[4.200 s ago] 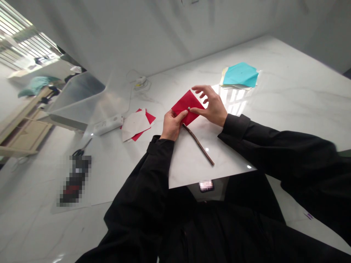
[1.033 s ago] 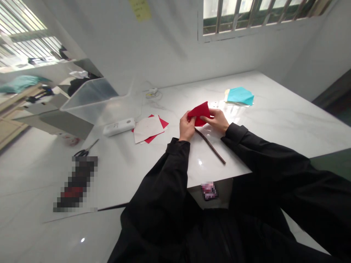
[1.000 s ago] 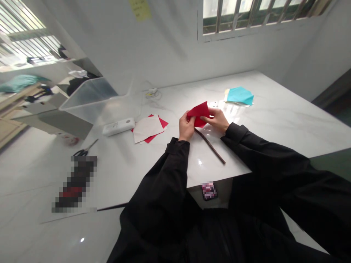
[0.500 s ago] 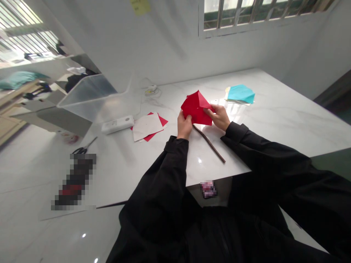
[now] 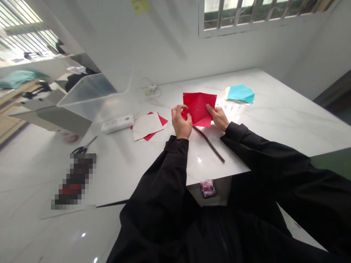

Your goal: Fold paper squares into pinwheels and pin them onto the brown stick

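Left hand (image 5: 181, 123) loosened, red paper (image 5: 199, 108) opened out

yellow note (image 5: 140, 6): cropped (top edge) | stick (image 5: 209, 142): far end apparently behind red sheet (image 5: 199, 109)

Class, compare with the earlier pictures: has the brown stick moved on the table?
No. Judged against the near edge of the white table, the brown stick lies in the same place at the same slant.
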The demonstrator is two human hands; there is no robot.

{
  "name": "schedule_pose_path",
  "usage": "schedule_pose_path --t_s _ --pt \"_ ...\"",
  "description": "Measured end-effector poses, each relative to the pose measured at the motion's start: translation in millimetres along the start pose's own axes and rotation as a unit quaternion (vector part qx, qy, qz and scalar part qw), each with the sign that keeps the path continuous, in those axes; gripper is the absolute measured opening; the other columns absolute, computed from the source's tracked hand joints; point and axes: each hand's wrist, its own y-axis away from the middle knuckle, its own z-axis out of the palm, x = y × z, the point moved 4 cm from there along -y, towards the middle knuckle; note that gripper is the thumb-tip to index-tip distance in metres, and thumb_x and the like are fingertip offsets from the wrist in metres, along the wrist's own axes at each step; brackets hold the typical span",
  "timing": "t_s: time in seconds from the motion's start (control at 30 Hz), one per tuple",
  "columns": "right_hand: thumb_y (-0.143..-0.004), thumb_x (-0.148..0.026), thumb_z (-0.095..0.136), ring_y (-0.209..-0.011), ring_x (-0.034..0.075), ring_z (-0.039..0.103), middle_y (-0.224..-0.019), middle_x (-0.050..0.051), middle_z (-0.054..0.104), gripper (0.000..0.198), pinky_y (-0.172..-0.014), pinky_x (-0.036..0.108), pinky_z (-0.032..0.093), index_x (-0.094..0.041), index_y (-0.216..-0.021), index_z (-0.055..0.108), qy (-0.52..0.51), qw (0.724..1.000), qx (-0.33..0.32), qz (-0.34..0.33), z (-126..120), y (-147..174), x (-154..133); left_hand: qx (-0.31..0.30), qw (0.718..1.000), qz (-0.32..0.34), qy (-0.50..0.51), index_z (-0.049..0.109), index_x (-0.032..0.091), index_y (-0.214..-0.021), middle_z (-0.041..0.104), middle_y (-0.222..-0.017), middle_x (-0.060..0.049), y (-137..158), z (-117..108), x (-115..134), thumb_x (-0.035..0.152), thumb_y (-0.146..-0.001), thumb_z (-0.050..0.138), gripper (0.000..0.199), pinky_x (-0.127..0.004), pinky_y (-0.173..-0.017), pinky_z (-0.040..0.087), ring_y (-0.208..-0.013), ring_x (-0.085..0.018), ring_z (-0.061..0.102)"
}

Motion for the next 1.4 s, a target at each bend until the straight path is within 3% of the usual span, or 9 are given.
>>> schedule_pose_path --t_s 0.1,0.3,0.5,0.73,0.93,1.13,1.2,1.3,1.4 --pt "-0.078 -0.079 0.065 -0.055 0.014 0.058 -0.063 0.004 0.068 0.065 -0.048 0.025 0.045 -0.016 -0.064 0.068 0.009 1.000 -0.008 0.008 -2.3 -1.2 -0.7 -0.042 0.999 -0.011 -0.001 0.074 0.021 -0.084 0.069 -0.121 -0.009 -1.4 6.1 -7.7 0.002 -0.077 0.063 0.023 -0.044 -0.117 0.041 -0.125 -0.027 0.061" --pt "-0.076 -0.073 0.073 -0.060 0.017 0.064 -0.069 0.004 0.073 0.057 -0.056 0.027 0.052 -0.016 -0.074 0.078 0.024 0.998 -0.063 0.006 -4.0 -2.2 0.3 -0.089 0.975 -0.120 0.163 0.079 0.019 -0.099 0.078 -0.104 -0.008 -7.3 14.7 -33.2 0.014 -0.078 0.066 0.025 -0.042 -0.094 0.057 -0.093 -0.023 0.072" --pt "-0.073 -0.066 0.080 -0.065 0.018 0.067 -0.074 0.003 0.076 0.051 -0.061 0.028 0.054 -0.016 -0.081 0.081 0.009 0.999 -0.047 0.011 -9.0 -4.7 -1.6 -0.107 0.951 -0.149 0.247 0.079 0.019 -0.102 0.077 -0.102 -0.007 -9.1 12.6 -35.0 0.019 -0.072 0.074 0.030 -0.037 -0.089 0.057 -0.095 -0.022 0.070" --pt "-0.069 -0.059 0.087 -0.080 0.021 0.073 -0.091 0.005 0.079 0.050 -0.074 0.033 0.061 -0.019 -0.097 0.080 -0.077 0.994 -0.041 0.065 -20.9 -10.4 2.1 -0.239 0.894 -0.224 0.306 0.075 0.018 -0.117 0.074 -0.093 -0.007 -5.1 14.4 -34.3 0.022 -0.068 0.083 0.050 -0.039 -0.089 0.056 -0.092 -0.021 0.070" --pt "-0.064 -0.047 0.091 -0.084 0.024 0.074 -0.092 0.006 0.079 0.050 -0.076 0.038 0.063 -0.019 -0.102 0.074 -0.102 0.988 -0.016 0.111 -27.0 -14.1 13.9 -0.170 0.898 -0.217 0.342 0.076 0.018 -0.110 0.075 -0.103 -0.007 -8.1 12.3 -38.1 0.016 -0.066 0.081 0.045 -0.038 -0.096 0.054 -0.101 -0.021 0.069" --pt "-0.060 -0.036 0.093 -0.082 0.021 0.073 -0.093 0.003 0.077 0.070 -0.076 0.036 0.063 -0.025 -0.120 0.058 -0.064 0.996 -0.016 0.058 -23.6 -11.9 1.5 -0.095 0.899 -0.233 0.359 0.077 0.019 -0.109 0.076 -0.113 -0.006 -13.4 9.3 -45.6 0.014 -0.068 0.078 0.042 -0.039 -0.104 0.051 -0.110 -0.021 0.067" --pt "-0.064 -0.036 0.090 -0.077 0.018 0.071 -0.087 0.001 0.076 0.063 -0.069 0.031 0.061 -0.025 -0.116 0.057 -0.046 0.998 -0.005 0.042 -25.2 -12.1 -2.1 -0.086 0.896 -0.240 0.364 0.076 0.019 -0.110 0.075 -0.114 -0.007 -14.8 8.1 -47.9 0.013 -0.068 0.078 0.043 -0.039 -0.105 0.050 -0.111 -0.020 0.067" --pt "-0.072 -0.035 0.082 -0.071 0.015 0.067 -0.078 -0.001 0.072 0.035 -0.063 0.025 0.055 -0.023 -0.099 0.063 -0.008 1.000 0.022 0.002 -29.8 -14.4 -6.6 -0.089 0.885 -0.257 0.377 0.076 0.017 -0.111 0.076 -0.107 -0.007 -14.7 7.8 -49.1 0.011 -0.069 0.076 0.043 -0.038 -0.104 0.050 -0.107 -0.019 0.068" --pt "-0.077 -0.034 0.076 -0.087 0.017 0.069 -0.092 0.003 0.075 0.020 -0.074 0.027 0.057 -0.020 -0.090 0.072 0.020 0.999 -0.001 -0.036 -28.3 -15.4 -10.8 -0.107 0.879 -0.273 0.377 0.076 0.018 -0.110 0.077 -0.102 -0.006 -12.4 8.8 -47.4 0.010 -0.070 0.075 0.041 -0.039 -0.102 0.051 -0.104 -0.019 0.069"
